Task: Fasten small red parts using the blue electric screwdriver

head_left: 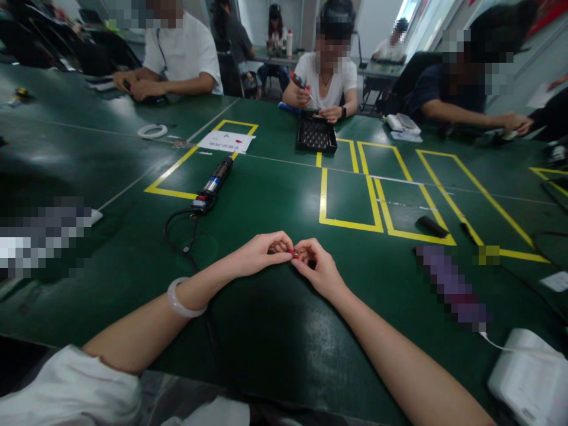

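A small red-and-orange piece [295, 255] sits between my fingertips, just above the green table [248, 319]. It is too small and too covered for me to name its kind. My left hand [266, 251] pinches it from the left, thumb against curled fingers, and a pale bangle [186, 297] circles that wrist. From the other side my right hand [320, 269] closes thumb and fingertips on the same piece. The two hands meet at the tips.
An electric screwdriver [215, 182] with a black cable lies ahead to the left. Yellow tape [350, 225] marks rectangles. A white power adapter [530, 378] stands at right. Across the table, a co-worker holds a red-and-black screwdriver [300, 81] above a black tray [316, 148].
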The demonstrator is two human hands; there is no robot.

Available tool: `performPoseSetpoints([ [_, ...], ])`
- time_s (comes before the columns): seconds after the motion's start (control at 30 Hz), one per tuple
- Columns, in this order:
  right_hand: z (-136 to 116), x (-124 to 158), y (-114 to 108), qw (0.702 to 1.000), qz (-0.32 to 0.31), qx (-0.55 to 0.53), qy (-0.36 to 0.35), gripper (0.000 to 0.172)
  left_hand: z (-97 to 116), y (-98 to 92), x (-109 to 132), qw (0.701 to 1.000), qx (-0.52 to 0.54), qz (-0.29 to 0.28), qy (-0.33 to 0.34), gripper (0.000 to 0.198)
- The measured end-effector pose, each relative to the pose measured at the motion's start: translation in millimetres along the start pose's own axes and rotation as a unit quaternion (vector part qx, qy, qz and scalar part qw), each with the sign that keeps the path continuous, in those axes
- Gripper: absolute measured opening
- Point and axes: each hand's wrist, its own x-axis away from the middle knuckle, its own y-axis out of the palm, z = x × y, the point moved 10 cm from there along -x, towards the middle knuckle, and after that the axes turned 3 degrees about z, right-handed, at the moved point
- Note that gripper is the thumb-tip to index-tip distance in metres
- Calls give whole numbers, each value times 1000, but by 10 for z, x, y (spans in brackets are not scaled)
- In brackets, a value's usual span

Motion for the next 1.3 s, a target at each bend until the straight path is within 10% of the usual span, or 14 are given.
performPoseSetpoints([
  [0.4,79,-7,-2,1000,-4,-2,19,17,191,-188,44,979,-184,27,88,33],
  [0.63,41,-13,23,999,-18,32,13,13,-245,-1694,283,819,-485,305,-31,77],
  [0.8,35,-3,44,999,-24,41,13,13,-909,-2319,482,801,-484,297,-188,89],
  [1.03,72,-3,31,998,-21,49,25,15,-914,-2246,404,818,-484,251,-182,69],
  [1.3,4,-12,5,999,-9,46,7,10,-667,-1662,324,828,-472,254,-165,76],
])
